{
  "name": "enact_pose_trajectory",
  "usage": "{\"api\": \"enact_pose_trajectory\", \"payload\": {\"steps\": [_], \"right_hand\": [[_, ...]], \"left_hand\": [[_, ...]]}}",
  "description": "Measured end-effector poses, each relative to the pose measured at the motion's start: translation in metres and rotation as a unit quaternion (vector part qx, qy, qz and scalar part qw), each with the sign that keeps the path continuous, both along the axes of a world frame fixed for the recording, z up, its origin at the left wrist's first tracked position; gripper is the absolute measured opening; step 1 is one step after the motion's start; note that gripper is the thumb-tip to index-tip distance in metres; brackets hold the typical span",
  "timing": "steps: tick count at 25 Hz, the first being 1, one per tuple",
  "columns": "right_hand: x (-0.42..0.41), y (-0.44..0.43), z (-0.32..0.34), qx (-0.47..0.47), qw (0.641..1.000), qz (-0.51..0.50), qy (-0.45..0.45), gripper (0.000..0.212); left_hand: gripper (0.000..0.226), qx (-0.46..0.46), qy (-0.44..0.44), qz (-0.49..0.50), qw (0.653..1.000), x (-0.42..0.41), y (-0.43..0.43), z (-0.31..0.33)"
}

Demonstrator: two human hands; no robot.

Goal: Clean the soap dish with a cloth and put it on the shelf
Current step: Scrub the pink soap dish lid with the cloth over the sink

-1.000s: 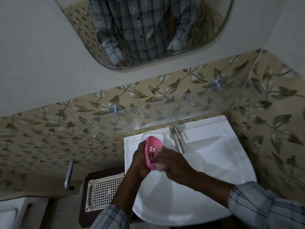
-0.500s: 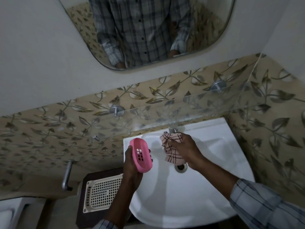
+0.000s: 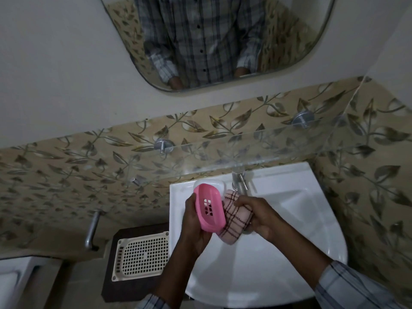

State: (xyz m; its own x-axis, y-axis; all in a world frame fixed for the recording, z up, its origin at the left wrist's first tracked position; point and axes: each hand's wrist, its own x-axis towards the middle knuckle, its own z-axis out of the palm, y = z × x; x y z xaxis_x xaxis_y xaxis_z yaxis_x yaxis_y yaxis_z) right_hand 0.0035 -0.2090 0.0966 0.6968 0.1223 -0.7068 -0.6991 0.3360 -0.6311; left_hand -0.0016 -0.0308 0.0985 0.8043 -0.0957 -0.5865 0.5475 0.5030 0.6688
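You find nothing to read here: no lettering, label, brand or number shows on the soap dish (image 3: 208, 207), the cloth (image 3: 234, 221) or the basin (image 3: 289, 219).

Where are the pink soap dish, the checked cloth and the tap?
pink soap dish (image 3: 215, 216): head view, on its slotted base.
checked cloth (image 3: 234, 221): head view, on its bunched middle.
tap (image 3: 239, 180): head view, on its metal spout.

The right hand (image 3: 263, 216) has brought the checked cloth (image 3: 234, 217) back against the pink soap dish (image 3: 208, 208), closing the gap of half a second ago.
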Motion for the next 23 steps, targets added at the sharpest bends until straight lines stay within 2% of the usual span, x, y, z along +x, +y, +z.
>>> {"api": "enact_pose_trajectory", "payload": {"steps": [2,4,6,9,12,13,15,17,18,19,21,22,23], "right_hand": [[0.000,-0.005,0.000,0.026,0.994,0.100,0.021,0.017],[0.001,-0.003,-0.005,0.026,0.989,0.142,0.013,0.034],[0.001,-0.002,-0.009,0.041,0.992,0.122,-0.001,0.038],[-0.002,0.001,-0.013,0.046,0.995,0.084,-0.040,0.032],[-0.003,-0.005,-0.022,0.034,0.997,-0.023,-0.058,0.039],[-0.002,-0.008,-0.022,0.068,0.992,-0.059,-0.087,0.044],[0.001,-0.011,-0.011,0.125,0.971,-0.065,-0.191,0.047],[0.000,-0.003,0.000,0.011,0.949,-0.015,-0.314,0.053],[-0.003,0.003,0.003,-0.076,0.925,0.034,-0.372,0.054],[-0.007,0.011,0.002,-0.181,0.870,0.101,-0.448,0.052],[-0.016,0.020,-0.010,-0.366,0.676,0.204,-0.606,0.049],[-0.017,0.018,-0.016,-0.395,0.609,0.225,-0.650,0.052],[-0.018,0.015,-0.020,-0.399,0.585,0.246,-0.662,0.056]], "left_hand": [[0.054,0.024,-0.005,-0.028,0.999,0.000,0.001,-0.003],[0.055,0.029,0.004,-0.043,0.999,-0.001,0.000,-0.003],[0.056,0.022,0.005,-0.048,0.999,-0.003,0.000,0.001],[0.062,-0.004,0.011,-0.015,1.000,-0.004,0.007,0.003],[0.067,-0.008,0.046,-0.022,0.999,0.001,0.023,0.003],[0.067,-0.003,0.059,-0.033,0.998,0.002,0.028,0.001],[0.065,-0.003,0.075,-0.054,0.996,0.004,0.031,-0.001],[0.059,0.002,0.074,-0.066,0.995,0.005,0.026,-0.002],[0.057,0.003,0.070,-0.069,0.995,0.007,0.022,-0.002],[0.057,0.003,0.067,-0.071,0.995,0.009,0.019,-0.001],[0.061,0.004,0.073,-0.077,0.994,0.013,0.017,0.002],[0.065,0.013,0.078,-0.080,0.994,0.014,0.017,0.002],[0.069,0.027,0.082,-0.082,0.993,0.015,0.019,0.001]]}}
